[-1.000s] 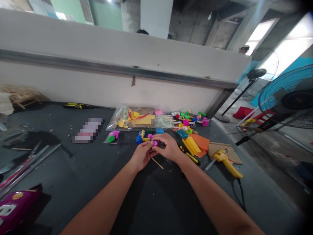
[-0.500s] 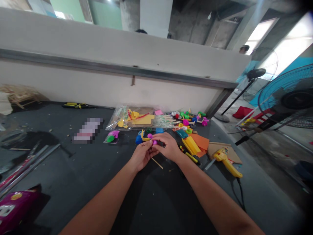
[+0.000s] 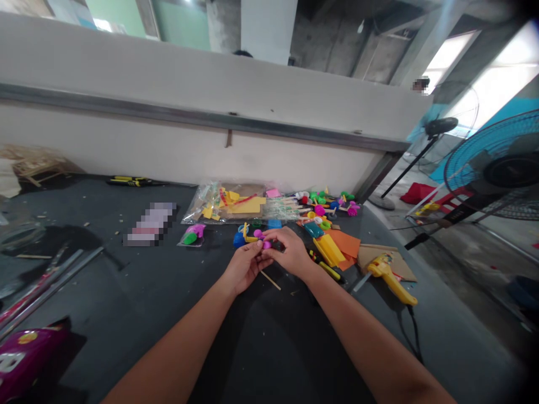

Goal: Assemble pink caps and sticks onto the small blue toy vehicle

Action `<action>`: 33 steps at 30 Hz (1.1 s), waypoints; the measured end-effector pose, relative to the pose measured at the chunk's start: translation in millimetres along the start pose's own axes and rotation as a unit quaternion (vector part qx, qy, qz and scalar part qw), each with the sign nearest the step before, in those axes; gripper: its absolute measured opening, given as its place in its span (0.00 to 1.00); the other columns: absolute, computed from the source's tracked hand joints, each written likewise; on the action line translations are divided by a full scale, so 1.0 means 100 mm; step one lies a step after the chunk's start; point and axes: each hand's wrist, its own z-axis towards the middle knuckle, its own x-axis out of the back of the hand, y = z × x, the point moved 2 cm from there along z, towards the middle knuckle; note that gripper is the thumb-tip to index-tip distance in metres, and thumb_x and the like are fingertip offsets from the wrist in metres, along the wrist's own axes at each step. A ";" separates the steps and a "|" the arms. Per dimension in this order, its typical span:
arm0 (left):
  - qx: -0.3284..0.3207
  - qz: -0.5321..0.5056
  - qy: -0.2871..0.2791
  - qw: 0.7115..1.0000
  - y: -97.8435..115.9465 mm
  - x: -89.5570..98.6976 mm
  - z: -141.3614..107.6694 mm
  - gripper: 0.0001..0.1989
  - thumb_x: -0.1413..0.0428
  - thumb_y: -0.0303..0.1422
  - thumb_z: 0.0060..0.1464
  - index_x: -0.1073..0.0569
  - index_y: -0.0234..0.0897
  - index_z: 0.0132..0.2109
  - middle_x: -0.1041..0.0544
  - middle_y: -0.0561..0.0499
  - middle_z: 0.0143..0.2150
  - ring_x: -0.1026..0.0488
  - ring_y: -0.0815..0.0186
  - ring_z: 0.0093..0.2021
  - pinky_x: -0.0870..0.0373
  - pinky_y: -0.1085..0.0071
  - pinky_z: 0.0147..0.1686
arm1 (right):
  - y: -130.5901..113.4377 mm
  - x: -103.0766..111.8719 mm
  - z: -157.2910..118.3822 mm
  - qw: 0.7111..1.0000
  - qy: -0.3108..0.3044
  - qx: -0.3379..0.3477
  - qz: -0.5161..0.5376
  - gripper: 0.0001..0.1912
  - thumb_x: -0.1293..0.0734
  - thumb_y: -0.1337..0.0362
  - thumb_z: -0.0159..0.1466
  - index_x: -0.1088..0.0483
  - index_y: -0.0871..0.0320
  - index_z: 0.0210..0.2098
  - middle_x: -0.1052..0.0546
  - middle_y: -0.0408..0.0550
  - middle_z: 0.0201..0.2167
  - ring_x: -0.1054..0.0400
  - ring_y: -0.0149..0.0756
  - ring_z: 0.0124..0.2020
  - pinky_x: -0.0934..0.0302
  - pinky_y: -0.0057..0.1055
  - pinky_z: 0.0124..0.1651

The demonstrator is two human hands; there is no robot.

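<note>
Left grip (image 3: 245, 269) and right grip (image 3: 290, 254) pinch a magenta piece (image 3: 266, 244); a slip could lose it among toy parts (image 3: 320, 211) at twelve o'clock.

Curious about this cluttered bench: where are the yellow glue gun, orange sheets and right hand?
Yellow plastic hot glue gun (image 3: 386, 276): head view, on its body.
Flat orange sheets (image 3: 344, 244): head view, on the top sheet.
Person's bare right hand (image 3: 291, 255): head view, on its back.

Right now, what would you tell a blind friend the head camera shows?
The left hand and right hand pinch a small pink plastic piece above a dark table. Colourful plastic parts, a clear bag and a yellow glue gun lie nearby.
</note>
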 end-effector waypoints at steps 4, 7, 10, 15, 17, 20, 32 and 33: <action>-0.002 0.000 0.004 1.000 0.00 0.00 0.00 0.04 0.40 0.28 0.50 0.25 0.30 0.33 0.25 0.51 0.25 0.28 0.73 0.25 0.24 0.72 0.34 | 0.00 0.00 -0.01 1.000 -0.006 -0.027 -0.008 0.16 0.28 0.60 0.53 0.30 0.52 0.41 0.24 0.46 0.43 0.33 0.40 0.43 0.38 0.36 0.44; -0.002 -0.003 0.011 1.000 0.00 0.01 0.00 0.04 0.41 0.28 0.51 0.25 0.30 0.32 0.25 0.51 0.25 0.27 0.72 0.25 0.24 0.72 0.34 | -0.01 0.00 0.00 1.000 -0.013 0.008 -0.005 0.15 0.30 0.61 0.56 0.30 0.52 0.44 0.24 0.46 0.44 0.32 0.39 0.46 0.40 0.38 0.50; -0.002 -0.004 0.009 1.000 0.01 0.01 0.00 0.05 0.41 0.29 0.51 0.25 0.30 0.32 0.25 0.50 0.26 0.26 0.71 0.26 0.24 0.72 0.34 | -0.01 0.01 0.01 1.000 -0.003 0.022 -0.004 0.10 0.33 0.63 0.59 0.29 0.52 0.41 0.24 0.45 0.44 0.32 0.37 0.47 0.42 0.38 0.52; -0.007 0.001 0.022 1.000 0.00 0.01 0.01 0.03 0.40 0.26 0.49 0.25 0.30 0.33 0.24 0.50 0.26 0.27 0.72 0.26 0.24 0.73 0.34 | -0.01 0.00 0.01 1.000 0.004 0.010 -0.014 0.14 0.31 0.63 0.56 0.29 0.51 0.43 0.24 0.45 0.43 0.32 0.38 0.46 0.41 0.38 0.51; -0.011 0.000 0.029 1.000 0.00 0.01 0.01 0.02 0.40 0.26 0.48 0.25 0.30 0.33 0.24 0.50 0.26 0.27 0.72 0.26 0.25 0.73 0.33 | 0.00 0.00 0.01 1.000 -0.006 0.019 -0.018 0.14 0.31 0.64 0.57 0.29 0.51 0.44 0.24 0.45 0.44 0.32 0.38 0.46 0.41 0.38 0.51; -0.018 -0.001 0.032 0.999 0.00 0.01 0.01 0.03 0.40 0.26 0.48 0.25 0.30 0.33 0.24 0.50 0.26 0.27 0.72 0.26 0.25 0.74 0.33 | 0.01 -0.01 0.01 0.999 -0.009 0.023 -0.025 0.11 0.32 0.63 0.58 0.28 0.51 0.42 0.23 0.45 0.43 0.31 0.38 0.46 0.41 0.38 0.50; -0.040 -0.018 0.038 0.998 0.03 -0.02 0.00 0.06 0.38 0.27 0.46 0.26 0.32 0.34 0.25 0.53 0.27 0.28 0.74 0.27 0.26 0.74 0.34 | 0.00 -0.02 0.00 0.999 0.006 0.029 -0.016 0.10 0.34 0.64 0.60 0.30 0.52 0.43 0.24 0.45 0.44 0.32 0.37 0.47 0.42 0.38 0.51; -0.037 -0.018 0.038 0.998 0.03 -0.02 0.00 0.06 0.38 0.27 0.46 0.26 0.32 0.34 0.24 0.52 0.27 0.28 0.73 0.27 0.26 0.74 0.34 | 0.01 -0.02 -0.01 1.000 0.011 0.019 -0.022 0.10 0.34 0.64 0.60 0.30 0.52 0.42 0.24 0.45 0.43 0.32 0.38 0.46 0.41 0.38 0.51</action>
